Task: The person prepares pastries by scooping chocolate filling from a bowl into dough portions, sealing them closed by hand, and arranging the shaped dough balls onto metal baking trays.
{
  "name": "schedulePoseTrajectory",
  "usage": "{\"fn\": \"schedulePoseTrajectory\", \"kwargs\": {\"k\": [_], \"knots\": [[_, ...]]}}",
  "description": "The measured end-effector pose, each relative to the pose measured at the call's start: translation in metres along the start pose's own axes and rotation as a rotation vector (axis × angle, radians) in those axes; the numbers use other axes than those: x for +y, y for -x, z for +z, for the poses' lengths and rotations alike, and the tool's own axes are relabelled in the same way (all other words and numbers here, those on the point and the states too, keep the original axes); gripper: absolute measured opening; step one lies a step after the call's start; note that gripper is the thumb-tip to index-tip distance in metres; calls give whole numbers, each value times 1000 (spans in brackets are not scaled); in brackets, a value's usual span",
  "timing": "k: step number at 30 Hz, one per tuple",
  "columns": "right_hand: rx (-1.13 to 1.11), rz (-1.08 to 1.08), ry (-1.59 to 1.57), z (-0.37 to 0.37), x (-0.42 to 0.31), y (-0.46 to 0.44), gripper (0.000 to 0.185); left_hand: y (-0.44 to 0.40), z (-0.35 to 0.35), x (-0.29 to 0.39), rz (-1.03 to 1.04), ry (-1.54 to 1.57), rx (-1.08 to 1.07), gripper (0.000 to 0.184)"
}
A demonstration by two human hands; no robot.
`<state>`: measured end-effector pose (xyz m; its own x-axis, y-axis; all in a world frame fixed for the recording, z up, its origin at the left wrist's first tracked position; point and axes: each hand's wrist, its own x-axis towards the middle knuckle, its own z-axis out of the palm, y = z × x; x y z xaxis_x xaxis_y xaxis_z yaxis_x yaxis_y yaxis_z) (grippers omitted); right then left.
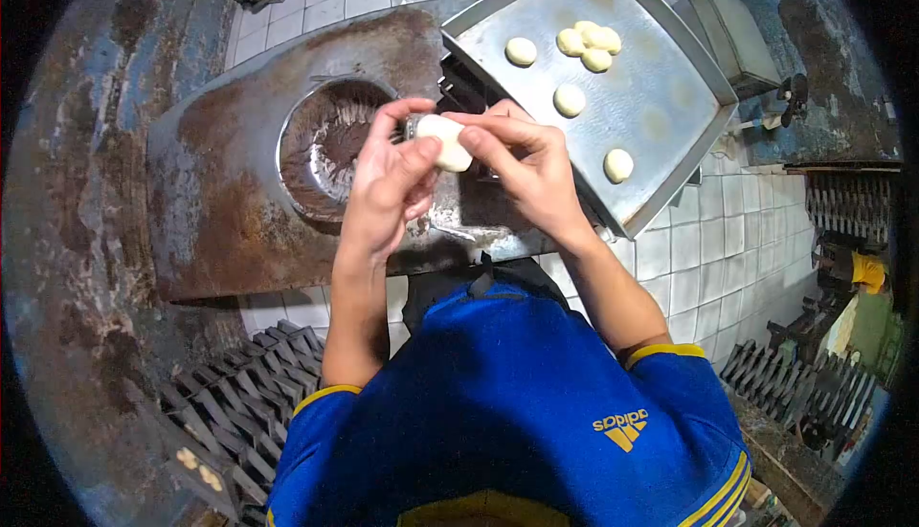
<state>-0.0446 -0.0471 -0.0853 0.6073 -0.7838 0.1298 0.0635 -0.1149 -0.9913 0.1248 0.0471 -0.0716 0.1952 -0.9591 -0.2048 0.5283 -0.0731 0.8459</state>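
Note:
Between my two hands, in front of my chest, is a pale piece of dough [444,140]. My left hand [383,171] has thumb and fingers closed on its left side. From the right, my right hand [538,168] pinches its edge with thumb and fingertips. A small shiny bit shows behind the dough by the left fingers; I cannot make out what it is. Just past my left hand sits a round metal bowl [284,165] with a dark brown, smeared inside. Beyond my right hand lies a metal tray [661,178] bearing several dough balls [570,99], some clustered together.
The bowl rests on a worn, rust-stained metal table [220,192]. White floor tiles [728,230] run around it. Slatted dark racks [258,383] stand at lower left and on the right. A grey metal box [732,39] is behind the tray, and a yellow cloth [868,271] hangs far right.

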Motion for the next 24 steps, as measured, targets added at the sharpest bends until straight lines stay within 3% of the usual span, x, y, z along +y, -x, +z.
{"fn": "schedulePoseTrajectory", "kwargs": {"k": [1,2,3,5,6,7,8,11,14,18,21,23,24], "knots": [[1,-4,-1,-6,-2,1,30,-2,14,2,94,-115,13,46],[6,196,-337,-9,-6,5,32,-9,30,-6,241,-159,103,42],[9,400,-673,-13,-9,9,35,-16,37,-8,243,-158,106,42],[-101,395,-890,-21,5,17,43,-25,51,-7,432,-422,116,36],[-111,320,-953,-21,12,23,44,-28,62,-6,351,-394,114,35],[-122,240,-1012,-20,16,27,45,-32,78,-3,532,-534,64,35],[-61,149,-1035,-17,19,29,46,-39,93,-8,543,-396,-23,35],[372,-100,-567,-32,15,27,44,-44,131,-24,466,-109,-223,36],[364,-253,-522,-63,12,28,49,-50,151,-38,483,-196,-283,36],[165,-190,-588,-97,-27,43,60,-62,167,-37,602,-124,-373,55],[268,-271,-684,-108,-14,57,50,-63,192,-51,708,-177,-467,69],[345,-275,-574,-117,-2,61,37,-63,211,-64,649,-134,-431,74],[342,-242,-485,-126,1,61,29,-68,204,-61,719,-287,-439,74]]}}
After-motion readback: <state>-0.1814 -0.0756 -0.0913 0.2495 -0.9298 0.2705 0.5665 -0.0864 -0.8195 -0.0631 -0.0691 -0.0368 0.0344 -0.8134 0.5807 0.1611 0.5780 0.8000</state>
